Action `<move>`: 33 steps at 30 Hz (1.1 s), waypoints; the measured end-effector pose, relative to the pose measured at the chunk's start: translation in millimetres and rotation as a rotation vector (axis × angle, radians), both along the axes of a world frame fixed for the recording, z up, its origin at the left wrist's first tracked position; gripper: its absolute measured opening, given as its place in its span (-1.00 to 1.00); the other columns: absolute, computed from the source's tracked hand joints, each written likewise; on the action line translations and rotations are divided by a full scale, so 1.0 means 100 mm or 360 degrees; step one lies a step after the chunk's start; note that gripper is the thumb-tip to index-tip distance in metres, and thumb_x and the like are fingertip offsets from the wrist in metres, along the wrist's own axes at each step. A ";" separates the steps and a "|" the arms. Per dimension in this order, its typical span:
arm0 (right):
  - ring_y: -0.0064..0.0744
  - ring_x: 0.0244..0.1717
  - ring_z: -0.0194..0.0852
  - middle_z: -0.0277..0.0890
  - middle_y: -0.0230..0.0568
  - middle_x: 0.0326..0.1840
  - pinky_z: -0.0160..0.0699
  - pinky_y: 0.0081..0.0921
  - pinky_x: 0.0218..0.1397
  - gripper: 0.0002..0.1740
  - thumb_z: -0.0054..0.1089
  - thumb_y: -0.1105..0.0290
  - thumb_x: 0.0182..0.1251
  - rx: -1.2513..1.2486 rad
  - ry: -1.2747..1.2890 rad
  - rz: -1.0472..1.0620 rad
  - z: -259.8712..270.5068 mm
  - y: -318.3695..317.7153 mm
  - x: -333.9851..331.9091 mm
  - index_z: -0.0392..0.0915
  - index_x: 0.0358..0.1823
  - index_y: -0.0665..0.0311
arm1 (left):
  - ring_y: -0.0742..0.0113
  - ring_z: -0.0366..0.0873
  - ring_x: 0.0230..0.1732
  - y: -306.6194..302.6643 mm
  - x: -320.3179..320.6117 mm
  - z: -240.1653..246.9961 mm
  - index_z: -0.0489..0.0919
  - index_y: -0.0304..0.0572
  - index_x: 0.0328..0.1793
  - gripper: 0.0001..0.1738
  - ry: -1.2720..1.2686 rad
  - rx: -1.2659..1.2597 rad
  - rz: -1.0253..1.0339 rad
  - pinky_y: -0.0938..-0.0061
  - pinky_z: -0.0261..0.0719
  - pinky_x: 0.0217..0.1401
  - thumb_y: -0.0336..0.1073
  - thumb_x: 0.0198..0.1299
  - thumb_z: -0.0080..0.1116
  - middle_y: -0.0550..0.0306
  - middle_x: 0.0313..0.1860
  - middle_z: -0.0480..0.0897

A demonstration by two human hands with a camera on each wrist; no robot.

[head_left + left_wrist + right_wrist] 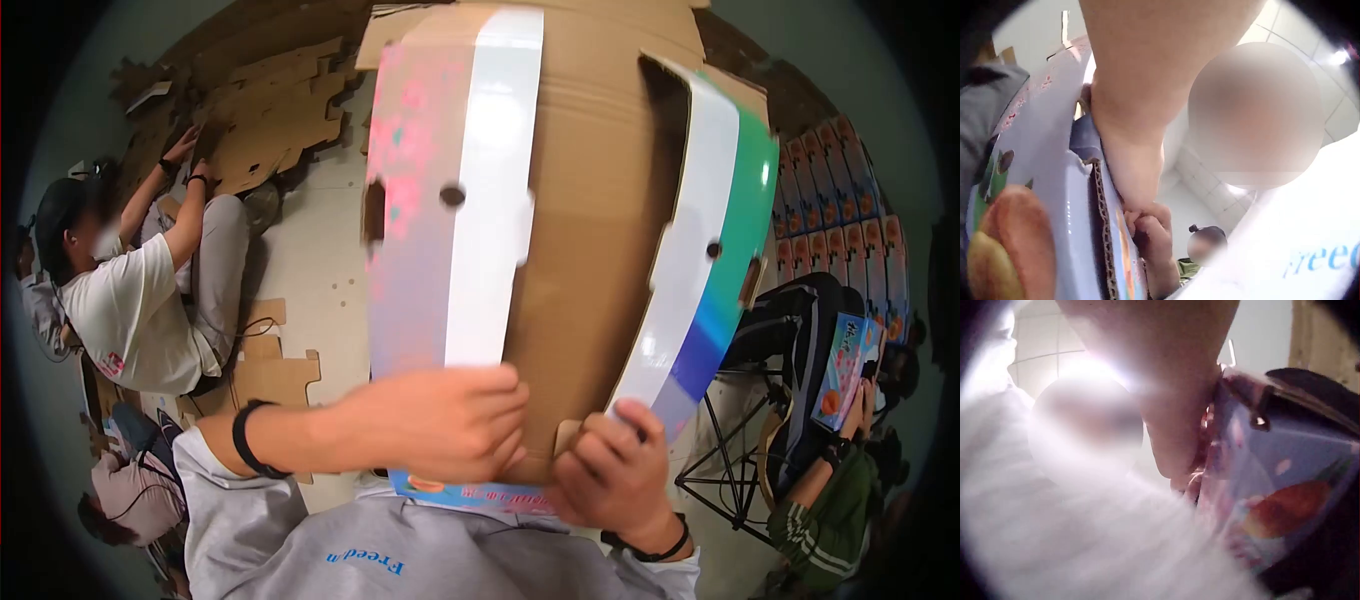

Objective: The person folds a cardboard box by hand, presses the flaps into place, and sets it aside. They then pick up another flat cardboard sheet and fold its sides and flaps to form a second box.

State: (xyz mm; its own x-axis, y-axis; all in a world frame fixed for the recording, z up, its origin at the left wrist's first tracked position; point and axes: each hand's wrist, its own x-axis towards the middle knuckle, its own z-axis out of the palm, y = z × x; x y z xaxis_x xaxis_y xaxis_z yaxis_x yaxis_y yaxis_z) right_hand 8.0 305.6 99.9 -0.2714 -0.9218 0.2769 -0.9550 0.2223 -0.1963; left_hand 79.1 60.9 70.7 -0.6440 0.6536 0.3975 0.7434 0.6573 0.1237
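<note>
Two bare hands hold the near edge of a large carton [590, 200] that is raised upright just in front of the wearer's grey sweatshirt [380, 550]. The left hand [440, 420], with a black band on its wrist, lies across the carton's lower edge with its fingers wrapped over a printed flap. The right hand [610, 470] is just beside it, its fingers curled tight around the same edge.

The carton looks only partly formed. Its two printed side panels are bent up from the plain brown middle, but the flaps stand loose and no end is closed, so most of the folding seems left to do.

It is made of corrugated board, and the left wrist view shows the wavy core along a cut edge [1102, 231]. One face is raw brown. The other is glossy, with white, pink, green and blue bands and a fruit picture [1004, 237]. Small round holes and cut notches mark the side panels.

Left of the carton, a seated person in a white shirt [130, 310] reaches towards a heap of flat brown blanks [270, 120] on the pale floor. Right of the carton, printed boxes [850, 230] stand in rows.
</note>
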 end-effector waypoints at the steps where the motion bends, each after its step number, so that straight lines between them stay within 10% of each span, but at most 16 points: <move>1: -0.38 -0.10 0.62 0.52 -0.41 -0.31 0.52 -0.10 0.39 -0.87 0.35 0.31 -0.03 -0.0016 -0.0110 -0.0006 -0.07 0.07 0.18 0.55 -0.53 0.08 | 0.32 0.41 -0.41 0.10 0.17 -0.04 0.41 -0.05 -0.59 -0.57 -0.0019 -0.0106 -0.0031 0.44 0.36 -0.22 -0.12 0.32 0.23 0.26 -0.57 0.39; 8: -0.31 -0.55 0.48 0.43 -0.39 -0.60 0.74 -0.23 0.07 -0.93 0.28 0.46 -0.12 -0.0516 -0.0834 0.0156 -0.25 0.30 0.32 0.63 -0.51 0.20 | 0.35 0.32 -0.44 0.34 0.53 -0.11 0.37 -0.02 -0.61 -0.49 -0.0011 -0.0452 -0.0033 0.43 0.32 -0.27 -0.05 0.39 0.23 0.30 -0.60 0.35; 11: -0.32 -0.54 0.46 0.49 -0.32 -0.57 0.78 -0.25 -0.08 -0.88 0.21 0.54 -0.10 -0.0732 -0.1385 0.0222 -0.10 0.29 0.12 0.67 -0.46 0.28 | 0.31 0.48 -0.26 0.28 0.38 -0.03 0.46 -0.07 -0.52 -0.61 -0.0083 0.0027 0.0009 0.39 0.45 -0.07 -0.14 0.36 0.23 0.26 -0.46 0.51; 15: -0.27 -0.52 0.50 0.51 -0.22 -0.55 0.76 -0.28 -0.17 -0.85 0.18 0.58 -0.08 -0.0765 -0.0815 0.0082 0.31 0.18 -0.38 0.67 -0.44 0.32 | 0.09 0.62 0.24 -0.15 0.07 0.35 0.68 -0.17 0.19 -0.48 0.0100 0.0341 0.0635 0.13 0.55 0.40 -0.10 0.15 0.50 -0.06 0.17 0.65; 20: 0.03 0.01 0.67 0.64 0.00 0.02 0.70 -0.20 0.05 -0.48 0.48 0.31 0.05 -0.0583 0.0084 -0.0194 0.83 -0.48 -1.03 0.69 0.10 0.28 | -0.14 0.54 0.35 -0.31 -0.54 0.61 0.58 -0.13 0.46 -0.22 0.0279 0.0594 0.1371 0.12 0.48 0.45 -0.06 0.10 0.52 -0.15 0.29 0.64; 25: 0.03 0.15 0.60 0.66 0.02 0.05 0.59 -0.15 0.23 -0.38 0.57 0.22 0.06 -0.0391 -0.0167 -0.0352 0.55 -0.77 -1.25 0.67 0.18 0.29 | -0.07 0.66 -0.22 -0.37 -0.65 0.46 0.75 -0.34 -0.23 -0.70 0.0215 0.0934 0.1510 0.12 0.60 -0.01 -0.23 0.03 0.36 -0.07 -0.42 0.73; 33: -0.04 -0.18 0.56 0.66 -0.09 -0.21 0.59 -0.22 0.00 -0.60 0.51 0.37 -0.12 -0.0576 -0.0294 -0.0432 0.43 -0.54 -1.06 0.68 -0.18 0.33 | 0.14 0.53 -0.46 -0.31 -0.53 0.40 0.78 -0.18 -0.27 -0.86 0.0215 0.0955 0.1215 0.27 0.47 -0.28 -0.35 0.02 0.38 0.08 -0.50 0.66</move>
